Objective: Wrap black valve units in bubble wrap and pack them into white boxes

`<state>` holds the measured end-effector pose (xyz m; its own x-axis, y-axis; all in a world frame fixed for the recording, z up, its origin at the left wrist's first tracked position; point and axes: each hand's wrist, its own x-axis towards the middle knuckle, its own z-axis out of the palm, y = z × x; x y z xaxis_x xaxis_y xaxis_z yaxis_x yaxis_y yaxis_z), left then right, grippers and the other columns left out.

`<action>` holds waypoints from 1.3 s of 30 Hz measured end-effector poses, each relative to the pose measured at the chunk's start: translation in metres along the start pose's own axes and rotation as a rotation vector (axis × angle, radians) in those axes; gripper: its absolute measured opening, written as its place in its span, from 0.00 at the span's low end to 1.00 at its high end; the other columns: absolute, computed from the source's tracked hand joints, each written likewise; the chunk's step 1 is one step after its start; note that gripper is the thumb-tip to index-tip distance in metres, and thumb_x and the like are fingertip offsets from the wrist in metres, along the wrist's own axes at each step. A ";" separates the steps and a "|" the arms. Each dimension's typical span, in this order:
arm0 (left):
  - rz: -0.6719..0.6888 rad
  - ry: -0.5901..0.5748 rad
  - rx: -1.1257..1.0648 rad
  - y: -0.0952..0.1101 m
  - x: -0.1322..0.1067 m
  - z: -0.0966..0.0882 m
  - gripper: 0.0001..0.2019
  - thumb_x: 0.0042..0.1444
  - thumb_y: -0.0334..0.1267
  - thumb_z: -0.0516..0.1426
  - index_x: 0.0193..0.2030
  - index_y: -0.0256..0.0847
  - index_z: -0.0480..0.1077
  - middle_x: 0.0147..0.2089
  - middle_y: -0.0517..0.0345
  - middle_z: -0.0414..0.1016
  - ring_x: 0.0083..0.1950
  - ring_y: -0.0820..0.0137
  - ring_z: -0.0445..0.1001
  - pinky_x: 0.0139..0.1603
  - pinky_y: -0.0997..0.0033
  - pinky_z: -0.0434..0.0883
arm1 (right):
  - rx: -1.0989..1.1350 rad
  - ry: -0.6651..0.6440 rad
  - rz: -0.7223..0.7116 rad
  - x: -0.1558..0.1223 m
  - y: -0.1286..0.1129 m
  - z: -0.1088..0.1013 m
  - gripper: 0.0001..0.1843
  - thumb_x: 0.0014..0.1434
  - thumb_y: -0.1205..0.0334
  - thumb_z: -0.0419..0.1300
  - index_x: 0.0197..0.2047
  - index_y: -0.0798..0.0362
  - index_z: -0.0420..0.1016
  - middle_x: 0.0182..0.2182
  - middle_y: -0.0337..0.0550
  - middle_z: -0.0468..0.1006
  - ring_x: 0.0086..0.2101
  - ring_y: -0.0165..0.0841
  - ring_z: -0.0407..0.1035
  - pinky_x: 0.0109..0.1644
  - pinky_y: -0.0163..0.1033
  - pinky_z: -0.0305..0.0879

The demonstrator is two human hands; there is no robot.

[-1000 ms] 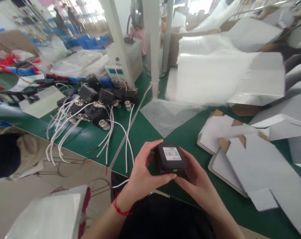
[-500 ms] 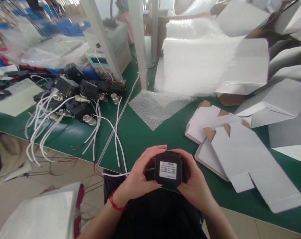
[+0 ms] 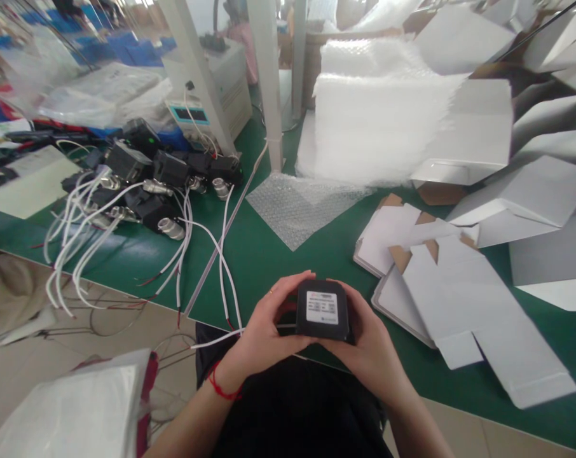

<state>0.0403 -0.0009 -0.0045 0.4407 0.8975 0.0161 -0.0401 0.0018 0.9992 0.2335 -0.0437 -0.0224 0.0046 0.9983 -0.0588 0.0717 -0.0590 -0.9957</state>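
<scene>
Both hands hold a small black box-shaped device (image 3: pixel 322 310) with a white label on its top face, just above the near edge of the green table (image 3: pixel 259 254). My left hand (image 3: pixel 264 327) wraps the device's left side, fingers curled over the top; a red string circles that wrist. My right hand (image 3: pixel 369 346) cups the right and underside. A thin white wire (image 3: pixel 216 339) trails left from the device past the table edge.
A heap of similar black devices with white cables (image 3: pixel 145 184) lies at the left. A bubble-wrap sheet (image 3: pixel 297 207) and a bubble-wrap stack (image 3: pixel 374 121) sit ahead. Flat white carton blanks (image 3: pixel 464 299) and folded white boxes (image 3: pixel 526 203) fill the right. White posts (image 3: pixel 269 83) stand behind.
The device turned in my hands from tilted with its front edge showing to label-up, and sits slightly higher. The view swung left and down over the second.
</scene>
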 end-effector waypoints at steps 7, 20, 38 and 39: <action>-0.262 0.235 -0.172 0.011 0.008 0.010 0.31 0.40 0.38 0.74 0.52 0.38 0.73 0.48 0.52 0.82 0.49 0.59 0.80 0.50 0.66 0.76 | 0.288 0.020 0.146 0.005 -0.012 0.011 0.30 0.46 0.55 0.79 0.50 0.51 0.76 0.42 0.44 0.83 0.41 0.43 0.77 0.44 0.40 0.73; -0.055 0.180 0.252 0.048 -0.005 0.028 0.23 0.59 0.34 0.60 0.62 0.48 0.72 0.51 0.56 0.70 0.43 0.68 0.74 0.49 0.64 0.73 | 1.590 -0.140 0.400 -0.002 -0.002 0.046 0.23 0.58 0.51 0.79 0.43 0.61 0.79 0.32 0.38 0.80 0.29 0.20 0.74 0.28 0.15 0.70; -0.219 0.249 -0.023 0.030 -0.005 0.007 0.26 0.70 0.57 0.51 0.66 0.42 0.68 0.60 0.49 0.74 0.58 0.59 0.74 0.57 0.63 0.73 | 0.141 0.292 0.071 0.001 -0.038 0.012 0.31 0.46 0.56 0.79 0.54 0.50 0.81 0.34 0.39 0.80 0.27 0.35 0.72 0.30 0.36 0.72; -0.231 0.242 -0.019 0.028 -0.005 0.006 0.27 0.69 0.58 0.52 0.65 0.43 0.68 0.61 0.49 0.74 0.61 0.58 0.73 0.59 0.63 0.72 | 0.047 0.279 0.054 0.002 -0.042 0.008 0.32 0.44 0.57 0.79 0.54 0.51 0.81 0.35 0.40 0.80 0.29 0.37 0.72 0.33 0.38 0.73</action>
<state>0.0423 -0.0077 0.0233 0.2144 0.9511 -0.2224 0.0183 0.2238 0.9745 0.2223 -0.0395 0.0190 0.2817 0.9546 -0.0967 0.0172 -0.1058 -0.9942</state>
